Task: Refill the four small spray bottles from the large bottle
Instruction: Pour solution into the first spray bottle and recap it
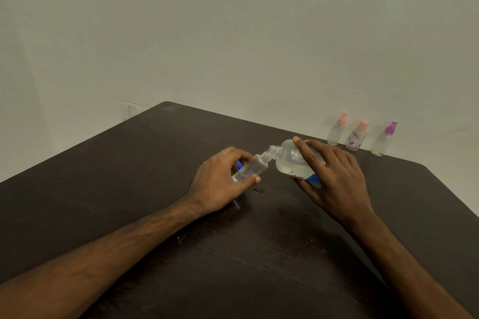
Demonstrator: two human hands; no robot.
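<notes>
Small bottle (pixel 250 169) gripped in left hand (pixel 220 180), large bottle (pixel 291 162) in right hand (pixel 335 176) — desk (pixel 129 189) could be wetted if mouths slip apart

Left hand (pixel 220 180), right hand (pixel 337 179) both curled, gripping, close together.

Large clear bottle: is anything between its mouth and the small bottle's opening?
Nothing visible. The large clear blue-labelled plastic bottle, tilted in the right hand, has its uncapped mouth at the open neck of the small clear bottle in the left hand.
</notes>
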